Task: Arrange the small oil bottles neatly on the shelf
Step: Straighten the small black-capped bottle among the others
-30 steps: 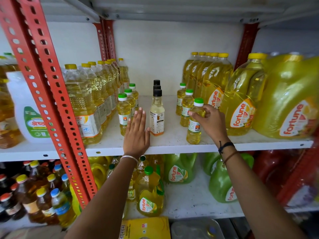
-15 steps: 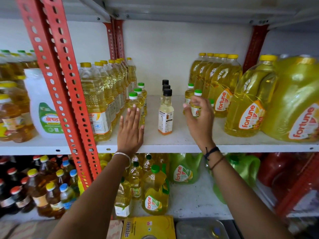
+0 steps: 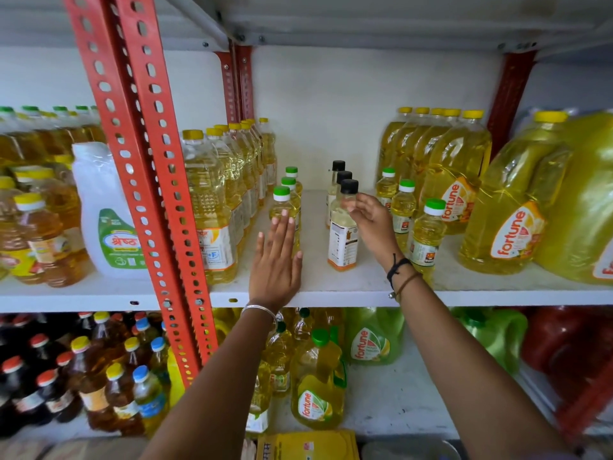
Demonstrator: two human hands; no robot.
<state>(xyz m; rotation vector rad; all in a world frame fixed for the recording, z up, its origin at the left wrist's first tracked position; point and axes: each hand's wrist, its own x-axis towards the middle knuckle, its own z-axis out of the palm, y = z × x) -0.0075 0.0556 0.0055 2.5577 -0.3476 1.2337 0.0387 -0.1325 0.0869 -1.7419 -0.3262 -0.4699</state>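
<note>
Three rows of small oil bottles stand on the white shelf (image 3: 331,290). The left row has green caps, and its front bottle (image 3: 282,207) is touched by the fingertips of my left hand (image 3: 277,260), which lies flat and open on the shelf. The middle row has black caps. My right hand (image 3: 371,224) reaches the neck of its front bottle (image 3: 343,240) with fingers spread, touching it loosely. The right row of green-capped bottles (image 3: 428,234) stands free just right of my right wrist.
Tall yellow-capped oil bottles (image 3: 212,207) line the left side, beside a red perforated upright (image 3: 149,180). Fortune bottles (image 3: 454,180) and big jugs (image 3: 510,220) fill the right. A white jug (image 3: 106,214) stands further left. The lower shelf holds more bottles (image 3: 318,383).
My right hand has let go of the right row's green-capped bottles and moved left to the front black-capped bottle. My left hand stays flat against the left row.
</note>
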